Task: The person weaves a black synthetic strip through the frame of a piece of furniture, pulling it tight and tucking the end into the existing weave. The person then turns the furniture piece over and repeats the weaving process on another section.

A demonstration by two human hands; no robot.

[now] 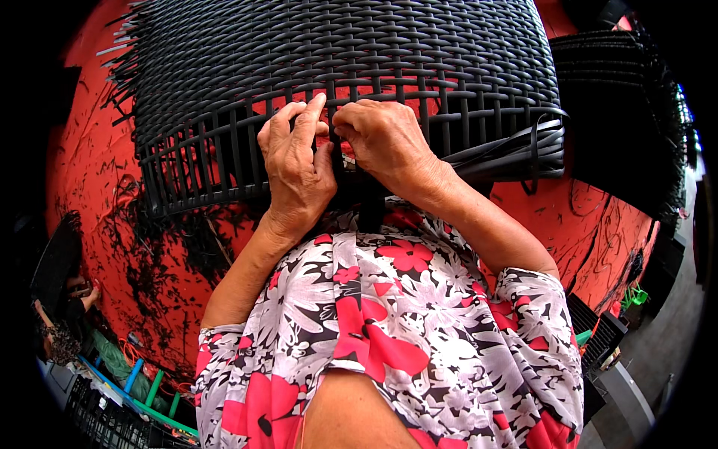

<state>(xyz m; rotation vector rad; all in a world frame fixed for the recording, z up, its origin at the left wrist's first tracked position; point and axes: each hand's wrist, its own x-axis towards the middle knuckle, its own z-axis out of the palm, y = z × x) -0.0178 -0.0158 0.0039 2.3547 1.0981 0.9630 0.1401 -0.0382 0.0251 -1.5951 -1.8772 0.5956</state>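
Observation:
A black woven wicker panel lies before me, tightly woven at the far side and more open along its near edge. My left hand is at the near edge, its index finger stretched over the weave and other fingers bent around the strands. Right beside it, my right hand is closed in a pinch on a black wicker strand between the two hands. The pinching fingertips are partly hidden. A bundle of loose black strands, looped together, hangs at the panel's right near edge.
Red sheeting covers the floor, littered with dark strand scraps. Another black woven piece stands at the right. At the lower left are another person's arm, a black crate and blue and green tubes.

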